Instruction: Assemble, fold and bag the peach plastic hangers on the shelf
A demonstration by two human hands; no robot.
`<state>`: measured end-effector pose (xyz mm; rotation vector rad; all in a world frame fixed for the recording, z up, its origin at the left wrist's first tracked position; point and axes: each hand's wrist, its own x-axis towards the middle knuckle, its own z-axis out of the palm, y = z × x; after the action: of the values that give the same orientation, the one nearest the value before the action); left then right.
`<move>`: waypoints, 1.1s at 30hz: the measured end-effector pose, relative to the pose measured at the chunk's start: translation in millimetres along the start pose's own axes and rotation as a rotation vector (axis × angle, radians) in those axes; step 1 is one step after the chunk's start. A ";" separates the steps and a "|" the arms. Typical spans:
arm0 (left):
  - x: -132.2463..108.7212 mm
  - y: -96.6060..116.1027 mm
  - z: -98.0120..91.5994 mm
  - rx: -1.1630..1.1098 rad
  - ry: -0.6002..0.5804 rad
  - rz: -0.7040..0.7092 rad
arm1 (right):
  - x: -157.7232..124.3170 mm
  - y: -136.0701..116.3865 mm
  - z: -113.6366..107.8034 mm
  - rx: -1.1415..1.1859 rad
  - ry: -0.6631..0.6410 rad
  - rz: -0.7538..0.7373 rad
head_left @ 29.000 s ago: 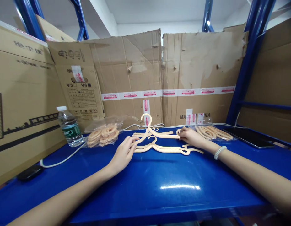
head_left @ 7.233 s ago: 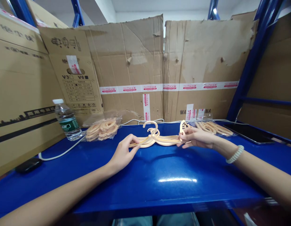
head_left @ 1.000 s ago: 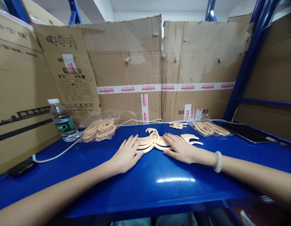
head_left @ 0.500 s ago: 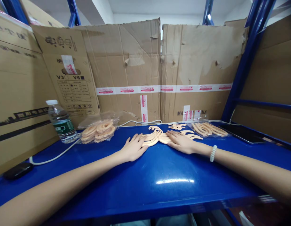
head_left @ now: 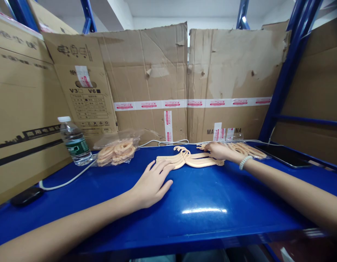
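A row of overlapping beige hangers [head_left: 202, 161] lies on the blue tabletop, their hooks bunched at the middle. My left hand [head_left: 153, 183] rests with fingers outstretched, its fingertips on the left arms of the hangers. Behind the right arms, my right hand [head_left: 219, 151] reaches over to a small pile of thin beige pieces [head_left: 201, 146]. Its fingers are bent together at that pile, and what is between them, if anything, is hidden. The hand also covers part of the hangers' right end.
Left of the hangers are a clear bag of beige curved pieces [head_left: 116, 151], a water bottle [head_left: 77, 145] and a black object [head_left: 27, 196] by a white cable [head_left: 67, 182]. On the right are another bag of beige pieces [head_left: 246, 149] and a dark tablet [head_left: 284, 156]. Cardboard [head_left: 149, 80] stands behind.
My right hand has left the hangers and moved back to the small pile. The right arms of the hangers now lie closer together. My left hand has shifted slightly nearer to me.
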<state>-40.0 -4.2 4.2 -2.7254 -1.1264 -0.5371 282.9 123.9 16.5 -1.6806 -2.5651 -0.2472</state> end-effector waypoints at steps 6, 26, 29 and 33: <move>0.7 1.8 1.8 -0.036 0.034 0.007 | -0.3 -1.3 13.1 -0.050 0.068 -0.052; -8.5 26.6 -3.4 -0.964 -0.038 0.001 | -69.1 -114.7 -31.9 1.481 0.193 -0.216; -5.4 25.3 1.3 -1.079 0.057 -0.115 | -73.2 -126.9 -21.4 1.504 0.167 -0.339; -0.5 19.9 4.1 -1.145 0.226 -0.268 | -81.6 -140.3 -18.4 1.347 0.135 -0.481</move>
<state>-25.2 -17.5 0.2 -3.1601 -1.4012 -1.9943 186.7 -7.9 9.3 -0.5138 -2.0163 1.0461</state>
